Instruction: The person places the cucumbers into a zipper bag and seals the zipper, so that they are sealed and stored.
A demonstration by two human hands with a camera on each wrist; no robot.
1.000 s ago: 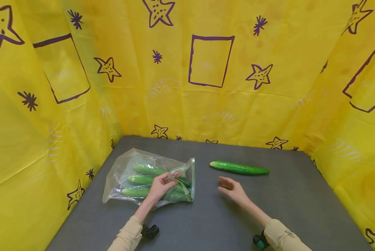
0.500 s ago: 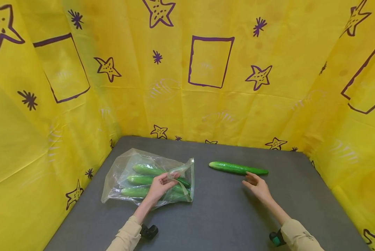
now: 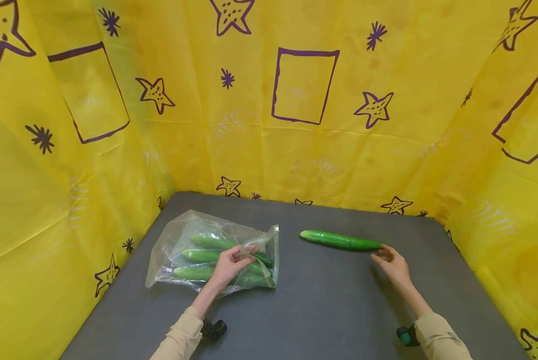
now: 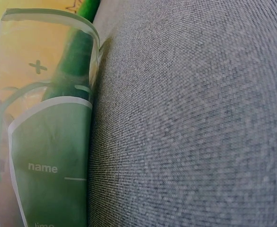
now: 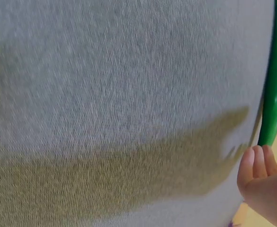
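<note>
Left grip (image 3: 229, 267) pinches the bag (image 3: 171, 245); right grip (image 3: 394, 264) is spread by the cucumber (image 3: 341, 241), contact unclear.

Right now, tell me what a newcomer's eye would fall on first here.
Probably the bright yellow cloth with purple-outlined stars, hanging behind and on both sides of the dark grey table. Next, the clear bag of green cucumbers lying on the table's left, pinched near its opening by the left hand. Then the lone cucumber outside it, towards the right, with the right hand at its right end.
</note>
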